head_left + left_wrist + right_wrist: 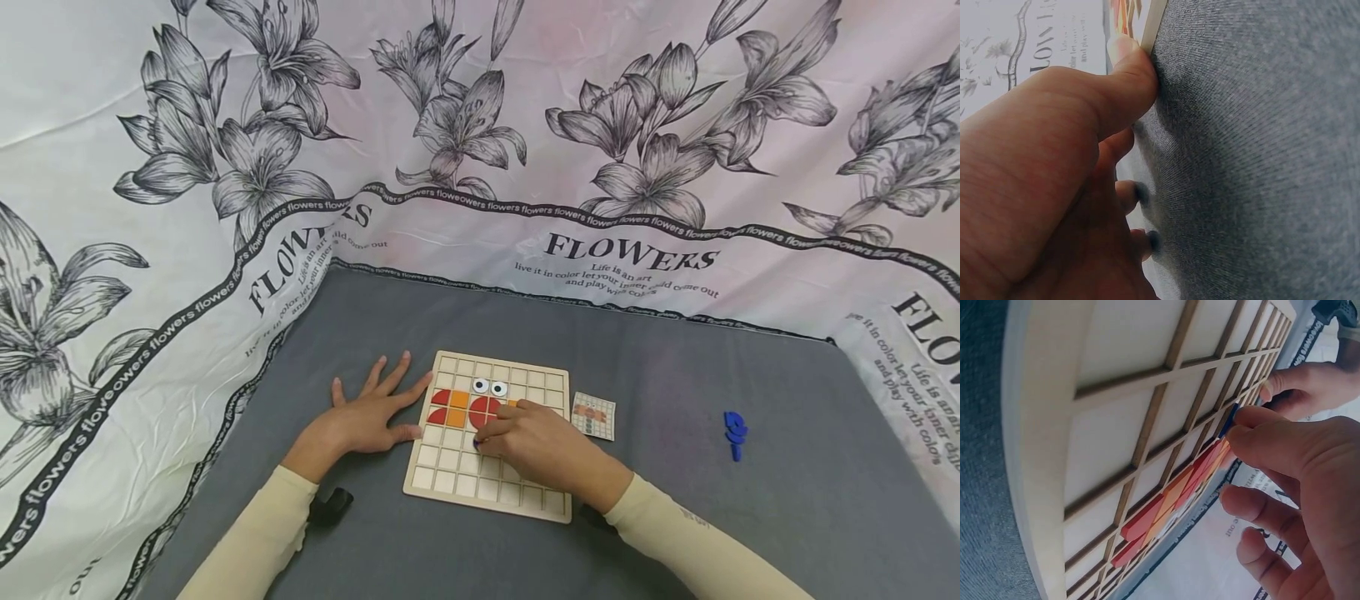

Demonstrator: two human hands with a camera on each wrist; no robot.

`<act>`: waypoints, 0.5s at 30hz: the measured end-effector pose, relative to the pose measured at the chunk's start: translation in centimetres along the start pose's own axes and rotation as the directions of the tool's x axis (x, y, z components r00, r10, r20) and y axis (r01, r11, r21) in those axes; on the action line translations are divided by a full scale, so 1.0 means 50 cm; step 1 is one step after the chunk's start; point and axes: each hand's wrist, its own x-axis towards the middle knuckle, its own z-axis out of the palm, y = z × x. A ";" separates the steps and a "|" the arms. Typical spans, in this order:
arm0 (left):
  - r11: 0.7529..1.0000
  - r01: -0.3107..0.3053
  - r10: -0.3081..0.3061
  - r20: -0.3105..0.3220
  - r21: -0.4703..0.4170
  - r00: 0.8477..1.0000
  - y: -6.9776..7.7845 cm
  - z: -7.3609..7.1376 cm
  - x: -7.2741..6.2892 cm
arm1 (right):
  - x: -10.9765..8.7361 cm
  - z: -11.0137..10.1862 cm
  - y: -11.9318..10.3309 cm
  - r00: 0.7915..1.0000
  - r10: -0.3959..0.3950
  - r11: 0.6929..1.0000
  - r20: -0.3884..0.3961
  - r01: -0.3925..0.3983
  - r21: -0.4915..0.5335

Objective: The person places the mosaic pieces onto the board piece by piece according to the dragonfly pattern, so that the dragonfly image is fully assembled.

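Note:
A square wooden grid board lies on the grey cloth. Red pieces, orange pieces and a red round shape fill part of its middle rows, under two googly-eye pieces. My right hand is over the board, pinching a small blue piece between thumb and index finger just below the red shape. That hand hides the cells to the right. My left hand rests flat with fingers spread beside the board, its thumb touching the left edge.
A small pattern card lies against the board's right side. Further right on the cloth sit several loose blue pieces. A flower-printed curtain stands behind and at both sides.

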 end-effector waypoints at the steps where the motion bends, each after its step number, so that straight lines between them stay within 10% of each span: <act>1: 1.000 0.000 0.000 0.001 0.000 1.000 0.000 0.000 0.000 | 0.000 0.000 0.000 1.000 0.004 1.000 0.001 -0.004 0.007; 15: 1.000 -0.001 0.001 0.000 -0.004 1.000 -0.002 0.001 0.000 | -0.025 -0.011 0.012 0.997 0.042 0.991 -0.059 -0.034 0.126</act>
